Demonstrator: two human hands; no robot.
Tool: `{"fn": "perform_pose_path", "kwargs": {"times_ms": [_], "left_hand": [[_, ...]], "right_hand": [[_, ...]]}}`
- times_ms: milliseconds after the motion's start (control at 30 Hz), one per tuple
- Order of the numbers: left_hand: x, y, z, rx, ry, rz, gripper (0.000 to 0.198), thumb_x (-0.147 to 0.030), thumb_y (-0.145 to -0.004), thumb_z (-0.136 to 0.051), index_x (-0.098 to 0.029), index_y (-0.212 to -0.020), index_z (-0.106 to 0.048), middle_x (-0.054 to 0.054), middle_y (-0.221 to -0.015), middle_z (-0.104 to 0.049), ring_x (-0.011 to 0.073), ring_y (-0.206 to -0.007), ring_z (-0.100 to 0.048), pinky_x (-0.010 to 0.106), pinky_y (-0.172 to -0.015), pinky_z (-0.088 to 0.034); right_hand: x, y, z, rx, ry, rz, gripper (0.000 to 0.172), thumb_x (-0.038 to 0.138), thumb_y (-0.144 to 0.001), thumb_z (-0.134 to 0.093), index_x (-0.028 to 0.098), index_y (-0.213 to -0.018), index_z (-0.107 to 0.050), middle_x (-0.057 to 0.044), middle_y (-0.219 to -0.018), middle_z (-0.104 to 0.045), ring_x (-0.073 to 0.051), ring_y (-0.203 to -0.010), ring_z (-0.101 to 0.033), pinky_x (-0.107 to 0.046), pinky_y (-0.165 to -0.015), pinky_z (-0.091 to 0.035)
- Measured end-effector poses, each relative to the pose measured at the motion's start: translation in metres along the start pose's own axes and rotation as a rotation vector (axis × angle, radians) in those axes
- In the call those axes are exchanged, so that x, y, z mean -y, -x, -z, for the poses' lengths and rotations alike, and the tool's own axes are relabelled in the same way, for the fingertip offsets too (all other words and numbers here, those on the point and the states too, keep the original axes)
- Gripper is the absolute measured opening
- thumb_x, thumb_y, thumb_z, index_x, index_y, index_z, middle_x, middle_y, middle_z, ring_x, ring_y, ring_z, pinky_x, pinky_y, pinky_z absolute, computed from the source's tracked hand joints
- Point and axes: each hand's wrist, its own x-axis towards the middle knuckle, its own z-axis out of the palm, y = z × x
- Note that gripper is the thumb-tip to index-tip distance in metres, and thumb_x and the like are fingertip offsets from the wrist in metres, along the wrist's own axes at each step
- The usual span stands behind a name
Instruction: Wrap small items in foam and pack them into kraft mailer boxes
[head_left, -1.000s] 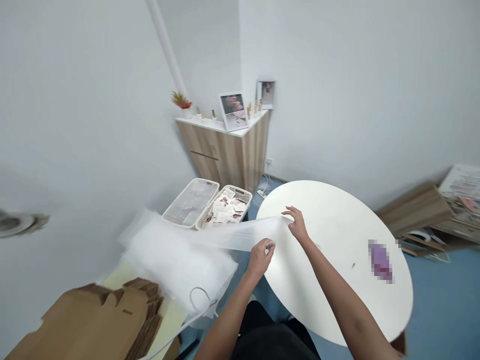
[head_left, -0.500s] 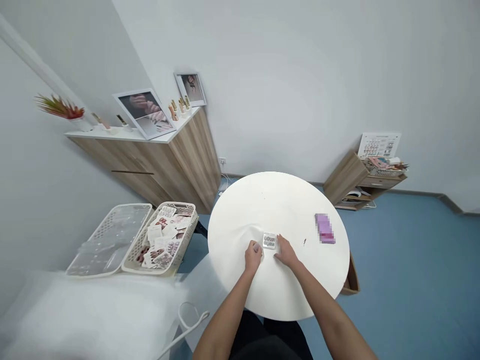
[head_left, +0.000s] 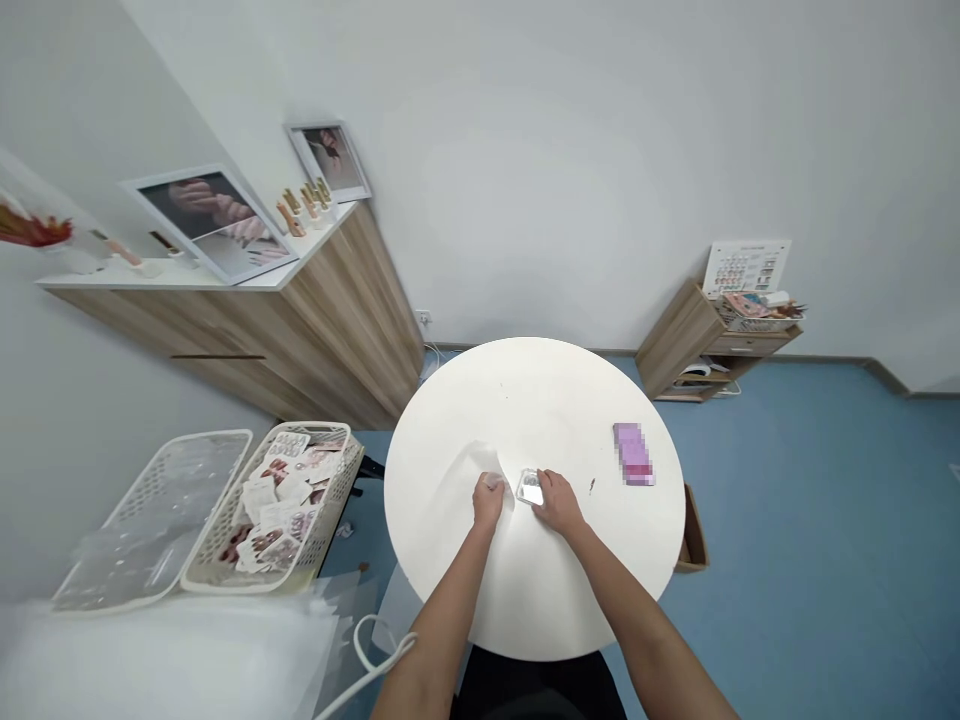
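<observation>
On the round white table (head_left: pixel 585 400), my left hand (head_left: pixel 488 502) is closed on a thin translucent white sheet (head_left: pixel 475 457), possibly a plastic bag. The sheet stands up loosely behind and beside my fingers. To its right, my right hand (head_left: pixel 559 504) grips the right edge of a small flat clear pack (head_left: pixel 529 488). A shiny glare covers much of the pack, so its contents are hard to make out. Its left edge lies close to the sheet; I cannot tell whether they touch.
A purple box (head_left: pixel 634 455), blurred out, lies at the table's right. A white basket (head_left: pixel 196 570) full of cards and packs stands at left, beside a lidlike basket (head_left: pixel 154 510). White plastic sheets (head_left: pixel 187 660) and a white cable (head_left: pixel 371 675) are at lower left.
The view has swung, shifting the scene. The pack has tilted and now shows glare where rows of small shapes showed before. The sheet rises higher by my left hand.
</observation>
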Motion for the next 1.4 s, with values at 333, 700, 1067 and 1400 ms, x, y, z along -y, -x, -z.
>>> {"fn": "perform_pose_path", "kwargs": {"times_ms": [333,700,1067,1400], "left_hand": [[-0.048,-0.023,-0.066,0.221,0.109,-0.083,0.038,-0.031,-0.083,-0.063,-0.019,-0.119,-0.059,0.013,-0.116,-0.069,0.0228,-0.102,-0.068,0.035,-0.086,-0.053],[0.073,0.045,0.076,0.446,-0.904,-0.776,0.083,-0.053,-0.075,-0.071,-0.032,-0.147,-0.036,0.011,-0.16,-0.018,0.0378,-0.147,-0.014,0.067,-0.113,-0.012],[0.076,0.051,0.046,0.498,-0.97,-0.719,0.108,-0.069,-0.069,-0.067,-0.024,-0.154,-0.018,0.017,-0.161,-0.007,0.04,-0.147,-0.006,0.067,-0.113,-0.003],[0.119,0.082,0.106,0.354,-0.865,-0.817,0.087,-0.053,-0.084,-0.058,-0.02,-0.152,-0.016,0.019,-0.159,-0.02,0.0342,-0.147,-0.017,0.063,-0.115,-0.014]], "right_hand": [[-0.058,0.034,0.041,-0.242,-0.097,-0.213,0.063,0.025,-0.077,-0.058,0.018,-0.137,-0.039,-0.015,-0.128,-0.053,-0.03,-0.115,-0.051,-0.045,-0.095,-0.048],[-0.032,0.043,0.037,-0.384,-0.265,-0.192,0.059,0.028,-0.082,-0.055,0.023,-0.138,-0.035,-0.013,-0.129,-0.051,-0.032,-0.119,-0.049,-0.058,-0.097,-0.044],[0.027,0.037,0.006,-0.184,-0.22,-0.02,0.066,0.024,-0.08,-0.056,0.016,-0.142,-0.035,-0.017,-0.14,-0.048,-0.03,-0.13,-0.044,-0.05,-0.105,-0.042],[0.064,0.033,-0.034,0.043,-0.151,0.198,0.071,0.017,-0.076,-0.055,0.015,-0.144,-0.034,-0.019,-0.141,-0.049,-0.032,-0.131,-0.044,-0.052,-0.106,-0.038]]}}
